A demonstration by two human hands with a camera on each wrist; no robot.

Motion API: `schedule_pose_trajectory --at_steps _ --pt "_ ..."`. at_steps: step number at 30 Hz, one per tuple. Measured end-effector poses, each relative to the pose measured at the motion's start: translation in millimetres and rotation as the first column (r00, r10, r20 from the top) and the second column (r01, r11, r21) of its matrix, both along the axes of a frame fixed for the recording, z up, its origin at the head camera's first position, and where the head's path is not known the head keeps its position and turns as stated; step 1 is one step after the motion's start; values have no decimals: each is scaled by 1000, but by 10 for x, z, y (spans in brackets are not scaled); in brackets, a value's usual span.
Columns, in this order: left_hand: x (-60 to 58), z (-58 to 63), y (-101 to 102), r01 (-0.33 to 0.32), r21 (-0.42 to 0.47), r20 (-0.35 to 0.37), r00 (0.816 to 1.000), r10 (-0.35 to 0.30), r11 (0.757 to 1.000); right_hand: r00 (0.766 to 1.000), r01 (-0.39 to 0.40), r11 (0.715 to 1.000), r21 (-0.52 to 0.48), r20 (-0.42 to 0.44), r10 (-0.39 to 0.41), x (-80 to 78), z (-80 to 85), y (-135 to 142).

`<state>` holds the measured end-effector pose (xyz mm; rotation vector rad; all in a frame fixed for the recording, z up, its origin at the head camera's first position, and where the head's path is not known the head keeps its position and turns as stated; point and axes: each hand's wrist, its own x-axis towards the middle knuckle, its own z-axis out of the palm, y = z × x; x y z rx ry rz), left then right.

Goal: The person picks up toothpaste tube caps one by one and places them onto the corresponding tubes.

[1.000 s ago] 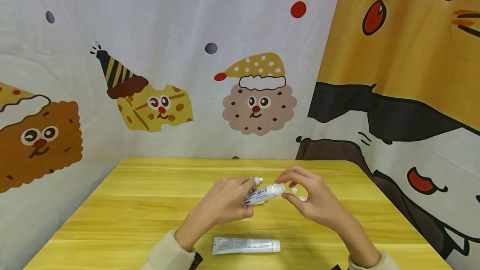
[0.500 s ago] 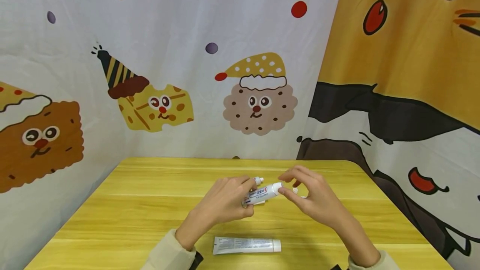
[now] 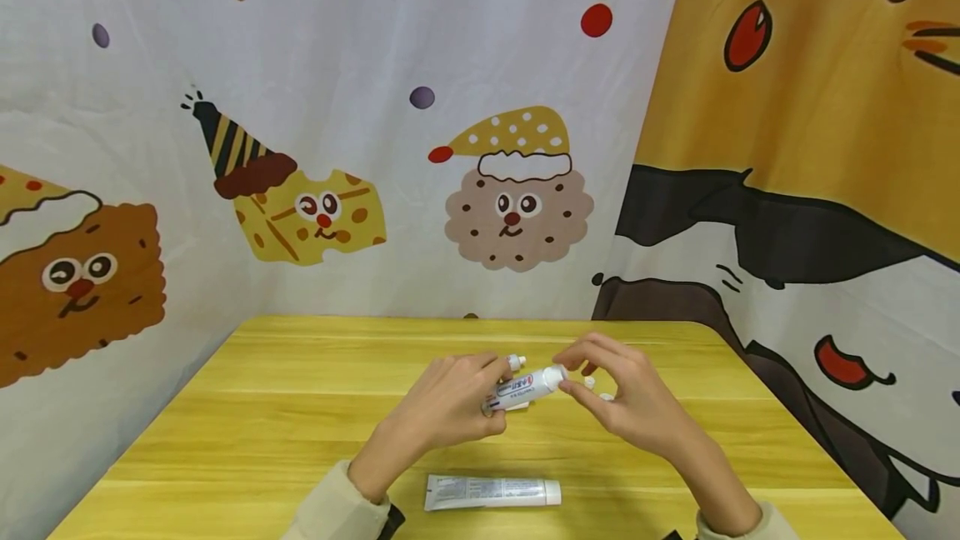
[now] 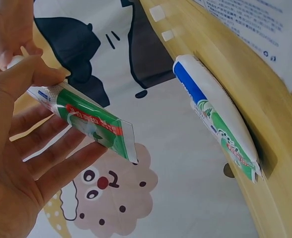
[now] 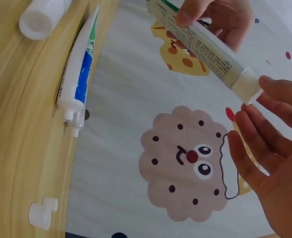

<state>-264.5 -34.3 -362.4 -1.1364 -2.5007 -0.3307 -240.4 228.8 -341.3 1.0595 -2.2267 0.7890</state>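
- We take the white tube [image 3: 491,492] as our landmark; it lies flat on the wood-grained table [image 3: 300,407], its cap pointing right.
- Beyond it, raised off the table, we see the held tube [image 3: 517,390], slanted, with its capped end toward the right; the left wrist view shows green and a red band near its flat end.
- Our left hand [image 3: 450,402], beyond the white tube's left half, grips the held tube between the thumb and the fingers.
- Our right hand [image 3: 626,394], beyond the white tube and to its right, pinches the cap [image 5: 248,87] of the held tube with thumb and forefinger, a narrow grip; the other fingers stand clear.
- Farther beyond the white tube lies a blue-and-green tube [image 5: 75,79], its nozzle bare; a second nozzle [image 5: 75,130] shows close beside it, its tube mostly hidden.
- Two small caps, a larger one [image 5: 39,215] and a smaller one [image 5: 50,204], sit together beyond the white tube and to its right.
- Behind everything, farthest from the white tube, a cartoon curtain [image 3: 337,65] hangs.
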Motion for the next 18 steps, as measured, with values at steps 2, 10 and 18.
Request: schedule_pose_trajectory --at_steps 2,10,18 --pt "0 0 -2 -2 0 3 1000 2 1000 1000 -3 1000 -5 -16 3 -11 -10 -3" --pt "8 6 -12 -1 0 -3 1000 1 1000 1000 21 1000 -6 0 -21 -4 -9 -10" --pt "0 3 -17 -5 0 -6 1000 5 1000 999 8 1000 7 46 -8 22 10 -1"
